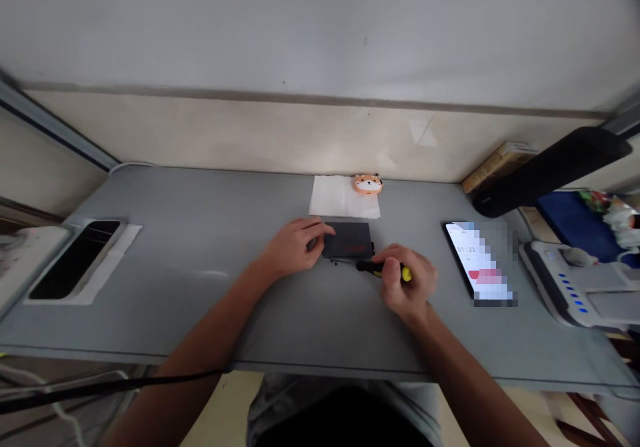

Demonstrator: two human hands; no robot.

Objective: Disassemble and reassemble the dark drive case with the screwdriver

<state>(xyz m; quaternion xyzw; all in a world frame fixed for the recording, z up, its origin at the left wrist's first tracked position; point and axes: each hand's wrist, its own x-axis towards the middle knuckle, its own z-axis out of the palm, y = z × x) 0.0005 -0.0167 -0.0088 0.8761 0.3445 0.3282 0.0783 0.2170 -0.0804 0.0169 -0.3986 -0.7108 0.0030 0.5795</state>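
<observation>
A flat dark grey box [353, 239] lies on the grey table. My left hand [295, 245] grips its left edge, with a fingertip resting on the top. In my right hand [411, 279] is a black and yellow screwdriver [371, 267]. Its thin shaft points left along the box's front edge, near small dark bits [335, 263] on the table; whether the tip touches anything is too small to tell.
Behind the box, a white paper [333, 195] holds an orange animal-faced case [368, 184]. Lit phone [475, 260], black cylinder [545, 170] and grey-white device [575, 287] are at right. Another phone [77, 260] lies at left. The table's front edge [330, 368] is near my body.
</observation>
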